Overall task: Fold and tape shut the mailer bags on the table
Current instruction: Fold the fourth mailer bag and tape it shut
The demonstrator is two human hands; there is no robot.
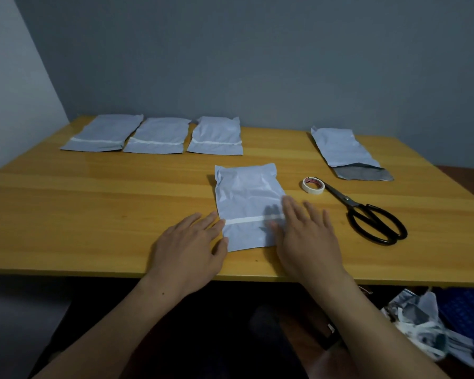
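Observation:
A pale blue mailer bag [246, 198] lies folded in front of me with a white tape strip [244, 220] across its lower part. My left hand [188, 250] lies flat at the bag's left edge, fingertips touching it. My right hand [307, 236] hovers flat over the bag's right edge, casting a shadow on it. Three folded and taped bags [104, 132] [158, 135] [216, 135] sit in a row at the back left. One bag [345, 149] at the back right has its dark flap open. A tape roll [313, 185] and black scissors [372, 214] lie to the right.
The wooden table [93, 214] has its front edge just below my hands and a grey wall behind it. Crumpled bag scraps [422, 326] lie below the table at the lower right, beside a blue patterned surface [465, 318].

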